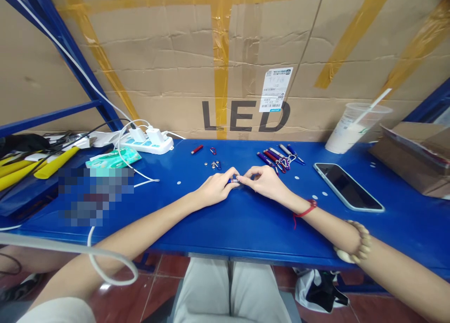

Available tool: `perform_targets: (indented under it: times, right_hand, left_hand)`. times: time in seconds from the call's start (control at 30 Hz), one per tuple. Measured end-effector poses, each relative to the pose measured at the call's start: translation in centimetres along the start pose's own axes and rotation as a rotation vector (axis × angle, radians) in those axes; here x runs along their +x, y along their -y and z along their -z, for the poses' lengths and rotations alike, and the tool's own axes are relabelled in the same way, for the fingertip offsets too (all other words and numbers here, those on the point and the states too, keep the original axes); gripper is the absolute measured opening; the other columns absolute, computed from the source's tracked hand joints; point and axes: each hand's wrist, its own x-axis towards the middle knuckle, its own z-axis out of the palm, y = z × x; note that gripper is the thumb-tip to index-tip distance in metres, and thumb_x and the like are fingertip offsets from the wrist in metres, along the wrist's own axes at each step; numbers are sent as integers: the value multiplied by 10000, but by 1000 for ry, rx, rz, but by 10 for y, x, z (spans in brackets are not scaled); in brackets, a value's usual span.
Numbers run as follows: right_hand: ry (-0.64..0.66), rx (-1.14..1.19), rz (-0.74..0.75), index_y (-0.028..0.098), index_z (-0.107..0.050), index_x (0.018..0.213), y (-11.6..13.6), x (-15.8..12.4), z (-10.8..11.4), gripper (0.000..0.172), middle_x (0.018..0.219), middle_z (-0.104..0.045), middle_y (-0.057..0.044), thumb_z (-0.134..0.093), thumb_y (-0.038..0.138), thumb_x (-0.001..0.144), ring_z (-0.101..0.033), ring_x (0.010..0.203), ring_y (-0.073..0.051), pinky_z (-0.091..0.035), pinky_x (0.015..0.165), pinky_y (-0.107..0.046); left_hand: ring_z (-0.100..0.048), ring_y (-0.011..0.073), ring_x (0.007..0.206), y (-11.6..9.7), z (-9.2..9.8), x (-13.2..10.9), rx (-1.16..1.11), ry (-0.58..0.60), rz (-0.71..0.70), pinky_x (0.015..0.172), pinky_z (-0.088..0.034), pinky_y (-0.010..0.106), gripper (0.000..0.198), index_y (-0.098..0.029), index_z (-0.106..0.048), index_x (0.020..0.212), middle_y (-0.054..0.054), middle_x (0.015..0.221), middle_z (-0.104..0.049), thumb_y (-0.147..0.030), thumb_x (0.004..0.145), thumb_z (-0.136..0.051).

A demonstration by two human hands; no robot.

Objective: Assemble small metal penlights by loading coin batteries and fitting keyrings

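My left hand is closed around a small blue keychain flashlight, a short metal tube with a printed label. At the tube's right end, my right hand pinches with thumb and fingertips; what lies inside that pinch is mostly hidden. Just beyond the left hand are tiny silver button-like pieces and a small blue clip. Farther back lie a red metal tube and a red carabiner clip. Several blue, red and silver keychain flashlights with clips are grouped beyond my right hand.
On the blue table, a phone, a drink cup and a cardboard box stand right. A power strip, tissue pack, yellow-handled tools and a loose white cable are left. A large carton rises behind.
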Motion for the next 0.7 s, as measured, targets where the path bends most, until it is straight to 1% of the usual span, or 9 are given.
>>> perform_targets:
  times: [0.07, 0.13, 0.3, 0.4, 0.5, 0.7]
  right_hand:
    - [-36, -71, 39, 171, -688, 634, 0, 1, 2, 328, 709, -685, -43, -619, 473, 741, -564, 589, -134, -399, 539, -244]
    - [-79, -126, 73, 184, -693, 645, 2, 2, 5, 319, 748, -687, -36, -636, 486, 729, -563, 602, -132, -392, 549, -246]
    - [-184, -110, 139, 181, -700, 696, 4, 5, 12, 330, 783, -676, -43, -635, 502, 732, -505, 526, -102, -385, 519, -244]
    - [-199, -108, 178, 178, -698, 722, 3, 6, 14, 305, 793, -675, -43, -624, 472, 753, -491, 512, -94, -392, 524, -244]
    - [-192, -115, 173, 174, -692, 758, 2, 6, 14, 308, 800, -679, -47, -587, 463, 785, -497, 511, -97, -397, 530, -245]
    - [-194, -118, 172, 167, -675, 743, 2, 6, 14, 373, 788, -677, -58, -512, 492, 827, -516, 529, -114, -399, 540, -252]
  left_hand:
    - [-643, 207, 813, 0, 0, 1, -22, -12, 9, 722, -461, 294, 177, -219, -473, 1010, 27, 897, -654, -333, 899, -395]
    - [-644, 205, 800, 1, 0, 3, -35, -28, 12, 721, -463, 294, 184, -218, -478, 1014, 26, 886, -653, -336, 895, -405]
    - [-643, 206, 870, 1, 1, 4, -75, -47, -1, 762, -467, 299, 186, -220, -490, 1026, 30, 935, -664, -326, 880, -442]
    - [-638, 207, 900, 2, 1, 5, -102, -57, -4, 785, -467, 309, 190, -217, -491, 1022, 35, 964, -663, -333, 876, -451]
    - [-629, 199, 929, 5, 0, 6, -124, -74, -21, 800, -466, 305, 189, -220, -498, 1015, 33, 1000, -655, -336, 869, -463]
    - [-634, 178, 880, 8, -2, 7, -136, -84, -28, 724, -472, 265, 219, -225, -498, 1041, 23, 999, -648, -353, 866, -464]
